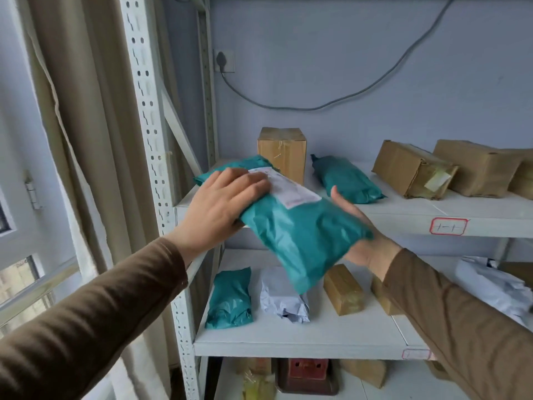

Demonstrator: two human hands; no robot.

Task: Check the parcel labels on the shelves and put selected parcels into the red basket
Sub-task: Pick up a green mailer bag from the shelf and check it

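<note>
A teal plastic parcel with a white label on top is held tilted in the air in front of the upper shelf. My left hand grips its far left end, with the fingers lying across the top beside the label. My right hand is palm up under its right side; the thumb stands up beside the parcel and the fingers are hidden below it. I see no red basket that I can be sure of.
The upper shelf carries another teal parcel and three cardboard boxes. Below lie a teal parcel, white parcels and brown boxes. A steel upright and a curtain stand left.
</note>
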